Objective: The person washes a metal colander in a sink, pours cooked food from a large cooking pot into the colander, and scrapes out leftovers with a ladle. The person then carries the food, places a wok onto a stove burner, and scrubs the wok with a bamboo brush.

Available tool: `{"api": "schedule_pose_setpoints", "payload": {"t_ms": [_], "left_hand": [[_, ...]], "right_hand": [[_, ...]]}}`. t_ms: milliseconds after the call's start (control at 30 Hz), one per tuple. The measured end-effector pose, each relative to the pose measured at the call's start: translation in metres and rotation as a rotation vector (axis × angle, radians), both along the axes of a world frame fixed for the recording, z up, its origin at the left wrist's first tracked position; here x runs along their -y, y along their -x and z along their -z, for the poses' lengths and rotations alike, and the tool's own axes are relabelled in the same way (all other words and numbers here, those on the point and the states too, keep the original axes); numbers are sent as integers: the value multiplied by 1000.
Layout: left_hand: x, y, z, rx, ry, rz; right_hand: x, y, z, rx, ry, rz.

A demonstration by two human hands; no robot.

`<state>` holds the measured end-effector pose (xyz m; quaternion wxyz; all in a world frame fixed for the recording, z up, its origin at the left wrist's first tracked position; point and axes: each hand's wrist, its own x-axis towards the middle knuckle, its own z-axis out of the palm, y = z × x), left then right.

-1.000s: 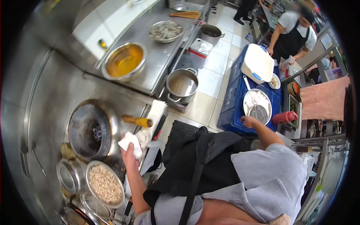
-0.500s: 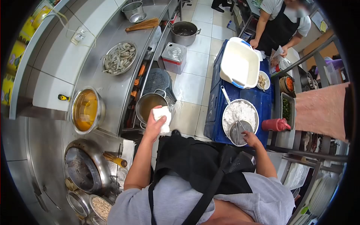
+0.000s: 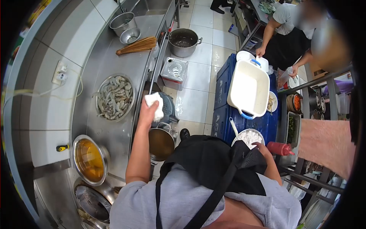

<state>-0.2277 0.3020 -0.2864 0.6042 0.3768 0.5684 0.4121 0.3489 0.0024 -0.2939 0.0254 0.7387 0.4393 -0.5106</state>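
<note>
My left hand (image 3: 146, 113) is closed around a folded white cloth (image 3: 155, 105), raised beside the steel counter edge. Below it stands a pot of brownish liquid (image 3: 161, 144). On the right, my right hand (image 3: 262, 149) is at the edge of a bowl of white powder (image 3: 249, 138), its visible fingers loosely stretched over the rim. My black apron (image 3: 202, 156) covers the near part of that bowl. A light handle (image 3: 233, 126) sticks out over the bowl's far left rim. A red squeeze bottle (image 3: 280, 148) lies to the right of this hand.
Raw shrimp (image 3: 115, 97) fill a bowl on the steel counter (image 3: 122, 63), near a bowl of yellow liquid (image 3: 90, 160) and a whisk broom (image 3: 137, 45). A white basin (image 3: 248, 91) sits on blue crates (image 3: 225, 86). A co-worker's hand (image 3: 260, 51) is beside it. A pot (image 3: 184, 44) stands on the floor.
My view has shifted toward the left counter. My left hand has moved up and left with the cloth. My right hand stays by the powder bowl, whose round strainer the apron now hides.
</note>
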Motion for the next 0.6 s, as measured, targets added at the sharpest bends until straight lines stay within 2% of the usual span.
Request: {"api": "schedule_pose_setpoints", "payload": {"t_ms": [33,67,200,333,400,433,500,533,600], "left_hand": [[-20,-1,10,-25,-8,-8],[-35,-1,19,-53,-14,-16],[-77,-27,36,-42,73,37],[-82,-66,67,-165,172,159],[-70,-75,87,-374,230,289],[-69,-84,70,-433,230,330],[-50,-84,79,-420,269,373],[-53,-89,49,-400,309,412],[-34,-68,58,-402,380,471]], "right_hand": [[-24,4,-12,18,-43,92],[-29,-15,2,16,-56,191],[-92,-31,14,78,-75,341],[-147,-41,58,-51,-65,152],[-202,-31,73,-156,71,126],[-238,-24,80,-168,93,14],[-300,-23,104,-206,32,-152],[-342,-16,103,-196,33,-238],[-419,-15,115,-154,-59,-447]]}}
